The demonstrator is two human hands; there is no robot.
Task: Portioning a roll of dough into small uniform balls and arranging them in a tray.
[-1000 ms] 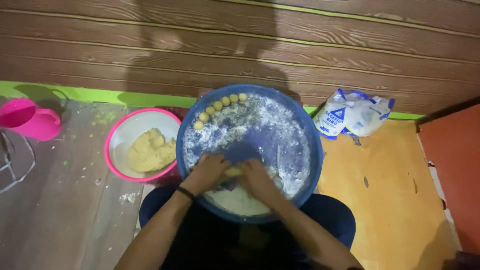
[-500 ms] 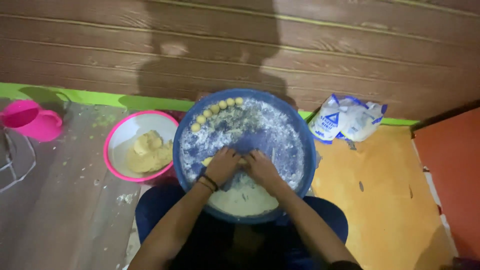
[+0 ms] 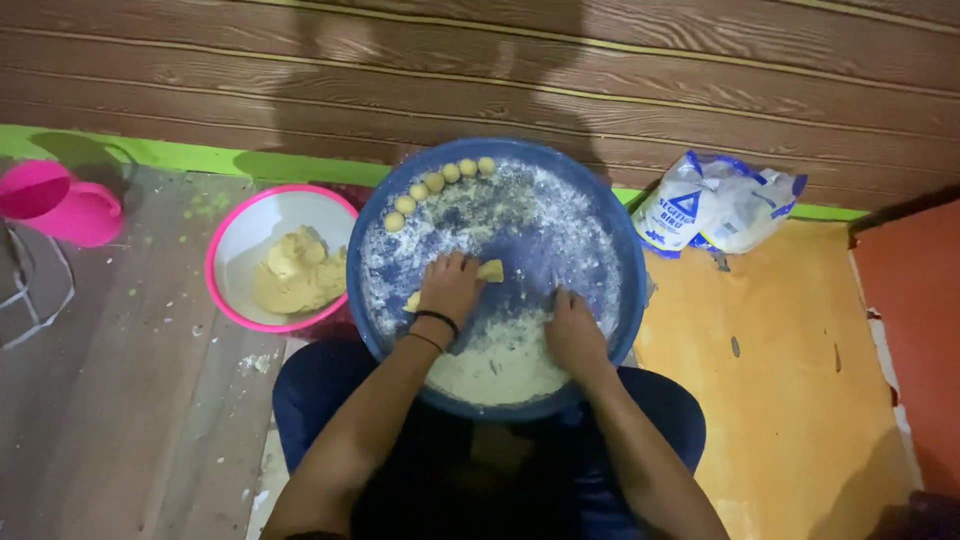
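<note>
Left hand [image 3: 450,290] pressed flat on the dough roll [image 3: 488,271] mid blue tray [image 3: 620,250]; right hand [image 3: 572,328] rested open beside. Looked soft, light, floury — best pinched gently at its ends.

I see open floured room mid-basin [image 3: 610,250]; dough balls [image 3: 434,182] line the far-left rim, flour heap [image 3: 500,365] probably blocks nearside.

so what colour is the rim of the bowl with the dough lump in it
Pink, white inside; the bowl shows best in the head view.
</note>
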